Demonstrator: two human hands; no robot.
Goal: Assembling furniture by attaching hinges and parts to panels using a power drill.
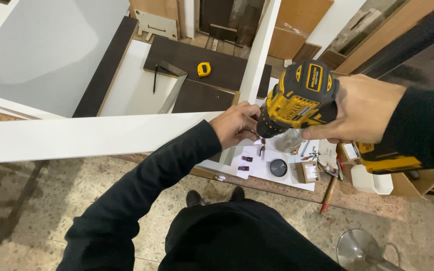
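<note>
My right hand (360, 108) grips a yellow and black cordless drill (300, 98), its nose pointing left at the corner where two white boards meet. One white board (76, 135) runs across the view; the other white board (259, 50) runs away from me. My left hand (234, 123) is at that corner, fingers pinched around the drill's chuck or a small fastener there; which one is hidden.
Below lie a low board with white paper (264, 168), small brown brackets (244, 163), a round black lid (278, 167), small boxes (307, 171) and a cardboard box (418, 180). Further off: a yellow tape measure (204, 69), a metal square (174, 88), a pencil (154, 79). A metal stool base (357, 248) stands on the speckled floor.
</note>
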